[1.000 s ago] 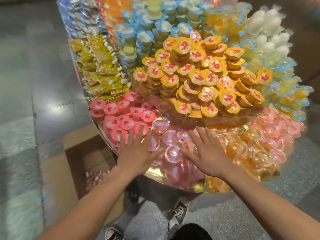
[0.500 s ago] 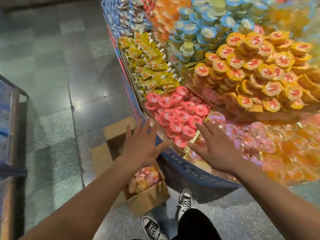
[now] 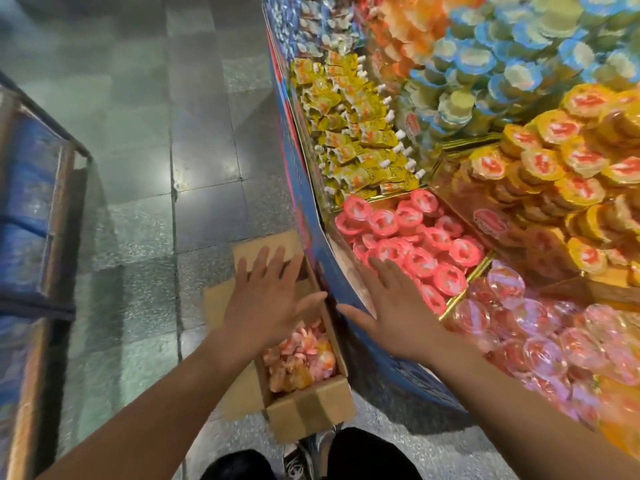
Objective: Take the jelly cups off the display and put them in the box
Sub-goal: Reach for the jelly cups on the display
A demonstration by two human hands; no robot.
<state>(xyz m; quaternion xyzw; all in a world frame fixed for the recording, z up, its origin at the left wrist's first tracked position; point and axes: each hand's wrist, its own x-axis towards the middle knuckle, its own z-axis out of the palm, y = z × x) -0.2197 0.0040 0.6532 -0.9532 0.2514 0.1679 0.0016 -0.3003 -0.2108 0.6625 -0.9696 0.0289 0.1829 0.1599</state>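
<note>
Grey tiled floor [image 3: 145, 140] fills the left of frame; the display [image 3: 311, 216] curves down the right, pink jelly cups [image 3: 412, 244] at centre right. Cardboard box [image 3: 304, 407] lower centre, cups inside. Left hand [image 3: 268, 303] over box, right hand [image 3: 394, 313] over display edge, both flat, fingers spread, holding nothing.

The open brown cardboard box [image 3: 304, 408] looks matt. The clear pink plastic jelly cups [image 3: 540, 344] shine glossy, and the grey speckled stone floor tiles [image 3: 204, 161] are polished and reflective.
</note>
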